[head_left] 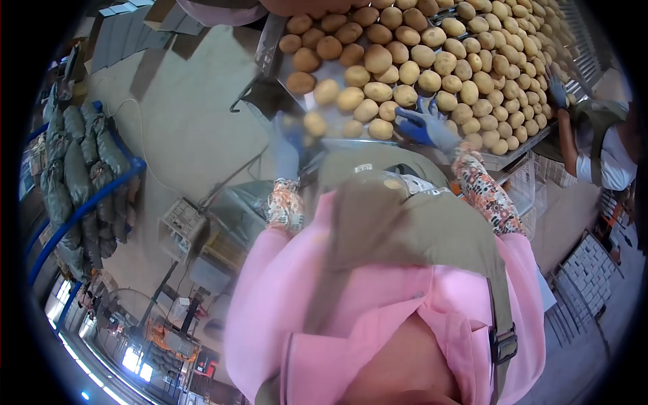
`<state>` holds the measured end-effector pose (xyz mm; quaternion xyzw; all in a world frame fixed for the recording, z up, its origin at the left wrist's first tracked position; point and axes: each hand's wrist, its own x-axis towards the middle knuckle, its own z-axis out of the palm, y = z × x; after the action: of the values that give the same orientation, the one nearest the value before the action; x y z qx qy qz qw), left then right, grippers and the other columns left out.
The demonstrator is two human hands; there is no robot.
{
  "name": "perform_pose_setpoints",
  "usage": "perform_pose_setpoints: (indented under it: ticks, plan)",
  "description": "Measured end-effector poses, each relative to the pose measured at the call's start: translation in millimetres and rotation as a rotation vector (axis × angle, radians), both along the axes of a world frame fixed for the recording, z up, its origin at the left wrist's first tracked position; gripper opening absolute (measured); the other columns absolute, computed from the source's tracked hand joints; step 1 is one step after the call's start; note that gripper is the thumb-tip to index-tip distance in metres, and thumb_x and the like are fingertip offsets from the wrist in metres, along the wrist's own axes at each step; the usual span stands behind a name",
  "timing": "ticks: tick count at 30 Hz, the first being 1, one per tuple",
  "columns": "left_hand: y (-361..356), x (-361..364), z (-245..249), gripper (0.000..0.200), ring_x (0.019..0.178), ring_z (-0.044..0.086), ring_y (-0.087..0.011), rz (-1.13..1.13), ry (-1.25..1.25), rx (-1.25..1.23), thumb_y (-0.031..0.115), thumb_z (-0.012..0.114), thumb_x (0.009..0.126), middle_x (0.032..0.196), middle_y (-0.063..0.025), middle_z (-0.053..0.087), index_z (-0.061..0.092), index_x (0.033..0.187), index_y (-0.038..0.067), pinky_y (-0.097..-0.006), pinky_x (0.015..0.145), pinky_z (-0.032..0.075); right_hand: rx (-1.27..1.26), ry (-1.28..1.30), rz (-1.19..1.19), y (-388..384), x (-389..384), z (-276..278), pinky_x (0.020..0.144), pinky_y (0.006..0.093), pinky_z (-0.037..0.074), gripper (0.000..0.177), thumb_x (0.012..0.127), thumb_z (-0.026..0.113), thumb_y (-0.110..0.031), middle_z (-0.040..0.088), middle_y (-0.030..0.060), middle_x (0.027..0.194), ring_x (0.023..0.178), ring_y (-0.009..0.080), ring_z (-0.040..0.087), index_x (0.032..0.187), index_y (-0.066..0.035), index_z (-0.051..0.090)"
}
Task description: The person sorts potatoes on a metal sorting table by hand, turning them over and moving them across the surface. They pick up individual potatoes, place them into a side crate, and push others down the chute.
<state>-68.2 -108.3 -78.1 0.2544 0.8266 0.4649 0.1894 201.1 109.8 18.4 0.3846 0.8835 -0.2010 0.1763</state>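
Many yellow-brown potatoes (pixel 378 59) lie in a layer on a metal table (pixel 329 71). My left hand (pixel 288 147), in a blue and grey glove, is at the table's near left corner, beside a few potatoes. Motion blur smears its fingers, so whether it holds one is unclear. Further right, my right hand (pixel 430 128), gloved the same way, reaches over the table's near edge with its fingers apart and nothing in them. Potatoes lie close around those fingertips. Floral sleeves cover both forearms.
A co-worker's gloved hand (pixel 557 91) touches the potatoes at the right. Another person stands beyond the table, partly cut off. Filled grey-green bags (pixel 84 158) hang over a blue rail (pixel 101 196) on the left. A scale-like box (pixel 183 217) and crates (pixel 523 192) stand below table height.
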Motion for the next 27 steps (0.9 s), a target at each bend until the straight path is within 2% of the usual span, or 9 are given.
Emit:
perform_pose_setpoints:
  ticks: [1,3,4,7,10,16,19,20,27]
  plan:
    - [-2,-2,-7,0.051,0.117,0.049,-0.0382,-0.002,0.001,-0.006,0.031,0.062,0.087,0.124,-0.0210,0.055,0.052,0.130,0.004,-0.0442,0.102,0.038,0.000,-0.065,0.006,-3,-5,-4,0.102,0.0374,0.039,0.037,0.092,0.058,-0.031,0.042,0.0177,0.143,0.132,0.0275,0.039,0.128,-0.022,0.058]
    - [17,-1,30,0.046,0.116,0.050,-0.0376,-0.185,0.525,-0.175,0.024,0.061,0.087,0.125,-0.0198,0.054,0.053,0.127,0.004,-0.0446,0.101,0.038,-0.710,0.213,-0.191,7,-22,-20,0.103,0.0409,0.035,0.038,0.092,0.055,-0.037,0.058,0.0175,0.125,0.118,0.0385,0.049,0.129,-0.028,0.055]
    - [36,5,70,0.045,0.115,0.050,-0.0374,-0.377,0.679,-0.281,0.022,0.063,0.084,0.126,-0.0181,0.055,0.054,0.124,0.004,-0.0447,0.102,0.038,-0.558,0.219,-0.034,5,-30,-28,0.100,0.0372,0.039,0.039,0.092,0.057,-0.035,0.061,0.0165,0.120,0.115,0.0290,0.053,0.129,-0.023,0.056]
    - [69,29,18,0.049,0.125,0.041,-0.0420,-0.342,0.402,-0.020,0.031,0.063,0.083,0.131,-0.0161,0.051,0.055,0.128,0.012,-0.0499,0.107,0.031,-0.627,0.359,0.065,-3,-42,-18,0.099,0.0352,0.041,0.039,0.093,0.055,-0.033,0.061,0.0153,0.120,0.114,0.0259,0.054,0.129,-0.018,0.055]
    - [78,56,35,0.060,0.137,0.005,-0.0571,-0.602,0.459,-0.419,0.049,0.058,0.085,0.149,-0.0130,0.032,0.042,0.141,0.031,-0.0670,0.109,0.011,-0.757,0.537,0.117,-14,-49,-8,0.098,0.0336,0.043,0.040,0.095,0.053,-0.031,0.061,0.0135,0.121,0.114,0.0235,0.057,0.131,-0.014,0.053]
    - [48,32,13,0.065,0.140,0.015,-0.0455,-0.384,0.565,-0.404,0.047,0.055,0.088,0.154,-0.0083,0.026,0.037,0.145,0.022,-0.0616,0.110,0.016,-0.735,0.464,-0.449,-4,-12,-16,0.098,0.0304,0.043,0.037,0.096,0.051,-0.017,0.056,0.0077,0.123,0.111,0.0186,0.054,0.131,-0.007,0.051]
    - [29,10,-1,0.069,0.139,0.017,-0.0461,-0.242,0.585,-0.458,0.048,0.053,0.088,0.155,-0.0117,0.023,0.032,0.147,0.021,-0.0597,0.110,0.015,-0.422,0.365,-0.225,21,23,-60,0.098,0.0296,0.043,0.040,0.094,0.056,-0.022,0.058,0.0107,0.120,0.111,0.0191,0.055,0.131,-0.007,0.051]
    - [33,8,5,0.069,0.139,0.017,-0.0461,-0.247,0.590,-0.457,0.048,0.053,0.088,0.155,-0.0117,0.023,0.032,0.147,0.021,-0.0597,0.110,0.015,-0.212,0.626,-0.034,10,19,-39,0.096,0.0305,0.044,0.042,0.092,0.058,-0.019,0.060,0.0118,0.118,0.110,0.0210,0.056,0.132,-0.007,0.050]
    - [167,37,69,0.061,0.137,0.027,-0.0426,-0.491,0.550,-0.129,0.046,0.048,0.091,0.148,-0.0154,0.036,0.036,0.145,0.020,-0.0565,0.110,0.020,-0.584,0.360,0.272,-24,-86,12,0.085,0.0337,0.047,0.035,0.093,0.054,-0.025,0.063,0.0123,0.115,0.099,0.0268,0.060,0.127,-0.014,0.056]
